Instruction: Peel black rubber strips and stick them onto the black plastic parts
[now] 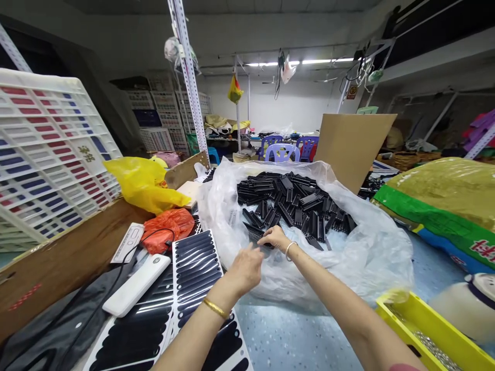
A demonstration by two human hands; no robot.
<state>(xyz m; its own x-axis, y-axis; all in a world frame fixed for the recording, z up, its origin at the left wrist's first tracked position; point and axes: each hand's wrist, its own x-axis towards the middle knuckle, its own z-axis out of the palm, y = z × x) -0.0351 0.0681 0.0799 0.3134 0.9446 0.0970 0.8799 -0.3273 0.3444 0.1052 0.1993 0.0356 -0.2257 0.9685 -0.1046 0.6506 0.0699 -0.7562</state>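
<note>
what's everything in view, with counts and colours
large plastic liner: one, translucent, table centre
toothed plastic pieces: many, black, inside liner
strip-covered sheets: two or more, black-and-white, left
oblong device: one, white, on sheets
crumpled plastic bags: two, yellow and orange-red, left
slatted plastic crates: several, white, left and back
tall cardboard panel: one, tan, behind liner
bulging sack: one, gold-green-blue, right
rectangular plastic bin: one, yellow, lower right
rounded container: one, white, right
plastic chairs: at least three, purple, back
left hand: one, gold bangle, at liner's near edge
right hand: one, silver bangle, at the pieces
</note>
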